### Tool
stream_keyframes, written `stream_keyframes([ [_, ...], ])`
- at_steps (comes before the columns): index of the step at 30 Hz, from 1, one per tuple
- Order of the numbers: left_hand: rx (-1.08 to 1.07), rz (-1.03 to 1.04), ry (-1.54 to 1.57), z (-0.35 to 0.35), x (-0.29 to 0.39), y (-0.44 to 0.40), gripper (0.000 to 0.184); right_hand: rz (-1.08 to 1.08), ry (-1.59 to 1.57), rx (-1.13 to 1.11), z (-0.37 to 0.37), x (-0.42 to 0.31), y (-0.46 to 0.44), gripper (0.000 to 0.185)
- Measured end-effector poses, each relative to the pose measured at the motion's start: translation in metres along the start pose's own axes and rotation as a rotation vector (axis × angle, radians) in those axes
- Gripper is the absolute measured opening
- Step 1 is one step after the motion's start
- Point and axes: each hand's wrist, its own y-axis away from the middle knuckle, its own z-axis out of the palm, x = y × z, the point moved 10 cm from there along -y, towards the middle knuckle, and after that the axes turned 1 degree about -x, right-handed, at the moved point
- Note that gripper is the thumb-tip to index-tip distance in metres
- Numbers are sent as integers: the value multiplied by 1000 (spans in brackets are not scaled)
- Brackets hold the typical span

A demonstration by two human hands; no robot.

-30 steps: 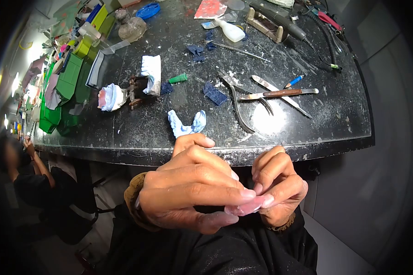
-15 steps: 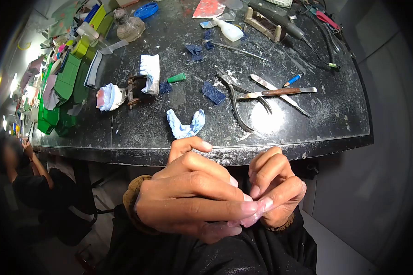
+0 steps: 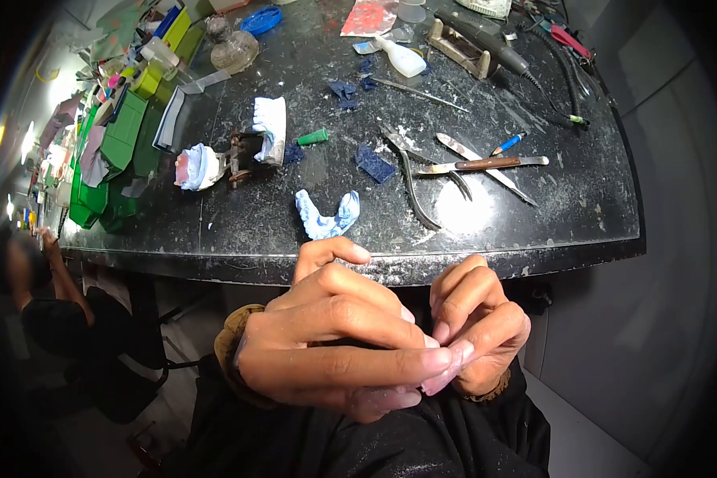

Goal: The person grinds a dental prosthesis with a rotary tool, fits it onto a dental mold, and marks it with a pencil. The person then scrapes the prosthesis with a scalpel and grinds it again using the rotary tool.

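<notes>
A small pink translucent piece point(image 3: 442, 381) is pinched between both hands, below the table's front edge. My left hand point(image 3: 338, 338) grips its left side, with the fingers covering much of it. From the right, my right hand point(image 3: 482, 327) holds the other end between thumb and fingers. Just beyond my left hand, a light blue U-shaped piece point(image 3: 327, 219) lies on the table near the edge. The pink piece's full shape is hidden by the fingers.
On the dark table point(image 3: 279, 239) stand white-blue casts on a hinged frame point(image 3: 237, 159). Pliers point(image 3: 410, 179), a wooden-handled knife point(image 3: 486, 164) and a white bottle point(image 3: 402, 57) lie beyond. Green bins point(image 3: 123, 135) stand left. A person point(image 3: 60, 319) sits far left.
The fingers of my left hand have shifted slightly over the pink piece, which shows less now. Both hands still hold it. The table view has shifted a little.
</notes>
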Motion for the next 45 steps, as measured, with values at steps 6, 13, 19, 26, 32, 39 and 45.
stream_keyframes([
  [6,-20,-32,41,0,-9,-7,17,4,-8,12,-4,4,-7,18],
  [13,-59,-81,149,9,-31,-15,13,-63,266,41,-13,-3,-14,21],
  [19,-96,-202,309,18,-51,-13,27,-207,700,102,-11,-21,-17,18],
  [26,-37,-295,418,18,-68,-12,25,-138,656,2,-15,-6,-23,13],
  [32,-51,-274,395,15,-70,-15,25,-189,623,101,-25,-6,-24,41],
  [39,43,-234,333,10,-69,-13,27,-141,687,-39,-15,-1,-29,40],
  [45,210,-143,406,2,-74,-9,25,-27,489,-25,-18,12,-32,32],
])
